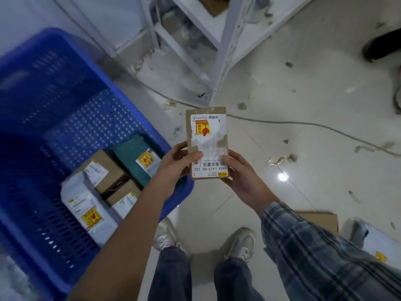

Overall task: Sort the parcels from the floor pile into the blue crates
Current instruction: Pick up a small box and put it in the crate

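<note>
A flat brown parcel (pixel 207 144) is held above the floor between both hands, its long axis running away from the person, label up with the barcode end nearest. The left hand (pixel 176 164) clamps its left edge, thumb across the label; the right hand (pixel 240 172) cups the near right corner. Left of the hands, a blue crate (pixel 65 83) holds several parcels (pixel 104 181).

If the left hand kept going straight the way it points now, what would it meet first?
The left hand points rightward and already grips the flat brown cardboard parcel; beyond that, probably the right hand on its opposite edge.
</note>
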{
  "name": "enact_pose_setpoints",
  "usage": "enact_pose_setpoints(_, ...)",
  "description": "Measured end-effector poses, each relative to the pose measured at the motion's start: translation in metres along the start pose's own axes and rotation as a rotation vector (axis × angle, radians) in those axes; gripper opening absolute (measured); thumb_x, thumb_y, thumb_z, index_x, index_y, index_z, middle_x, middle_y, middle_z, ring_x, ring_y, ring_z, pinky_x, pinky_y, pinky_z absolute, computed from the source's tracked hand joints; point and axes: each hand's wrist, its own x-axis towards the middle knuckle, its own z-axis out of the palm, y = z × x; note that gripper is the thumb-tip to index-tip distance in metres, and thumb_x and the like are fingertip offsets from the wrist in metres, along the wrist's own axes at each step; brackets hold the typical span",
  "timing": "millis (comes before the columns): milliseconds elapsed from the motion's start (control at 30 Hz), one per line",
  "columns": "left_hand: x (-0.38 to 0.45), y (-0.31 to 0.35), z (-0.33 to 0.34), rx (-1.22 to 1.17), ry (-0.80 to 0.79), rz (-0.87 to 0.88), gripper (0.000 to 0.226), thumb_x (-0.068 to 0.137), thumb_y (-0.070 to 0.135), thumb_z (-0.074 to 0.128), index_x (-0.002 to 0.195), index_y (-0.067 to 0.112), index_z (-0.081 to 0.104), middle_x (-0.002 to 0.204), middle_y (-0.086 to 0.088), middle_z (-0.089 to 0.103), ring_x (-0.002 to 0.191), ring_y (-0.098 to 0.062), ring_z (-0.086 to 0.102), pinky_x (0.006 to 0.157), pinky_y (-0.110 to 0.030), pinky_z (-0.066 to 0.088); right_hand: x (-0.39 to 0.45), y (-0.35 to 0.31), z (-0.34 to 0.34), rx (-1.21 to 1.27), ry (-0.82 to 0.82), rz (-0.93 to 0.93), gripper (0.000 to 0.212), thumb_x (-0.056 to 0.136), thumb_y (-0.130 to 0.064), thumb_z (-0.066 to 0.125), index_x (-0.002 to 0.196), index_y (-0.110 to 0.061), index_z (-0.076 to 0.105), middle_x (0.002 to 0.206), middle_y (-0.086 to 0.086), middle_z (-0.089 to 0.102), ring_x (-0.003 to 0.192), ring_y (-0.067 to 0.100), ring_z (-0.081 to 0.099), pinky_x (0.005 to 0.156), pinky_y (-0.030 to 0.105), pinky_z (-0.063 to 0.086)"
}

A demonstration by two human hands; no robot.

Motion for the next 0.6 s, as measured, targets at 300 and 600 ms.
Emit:
enact_pose_setpoints(300, -0.027, -0.028, -0.158, -0.277, 0.206, -0.092, 0.054, 0.081, 0.019, 0.068, 0.132, 0.016, 0.05, 0.114, -0.001, 0.067, 0.097, -0.019, 0.067, 0.076, -0.032, 0.055, 0.053, 0.05, 0.138, -0.502, -0.167, 0.178, 0.044, 0.087, -0.023, 0.065, 0.129, -0.015, 0.052, 0.121, 0.004, 0.065, 0.106, 0.019, 0.064, 0.09, 0.034, 0.053)
enact_pose_setpoints(600, -0.024, -0.089, -0.227, -0.253, 0.301, -0.207, 0.049, 0.085, 0.018, 0.067, 0.131, 0.015, 0.05, 0.116, -0.006, 0.064, 0.095, -0.021, 0.064, 0.076, -0.035, 0.054, 0.084, 0.133, 0.186, -0.887, -0.152, 0.331, 0.042, 0.097, -0.02, 0.049, 0.139, -0.015, 0.042, 0.133, 0.007, 0.055, 0.119, 0.025, 0.055, 0.101, 0.042, 0.046)
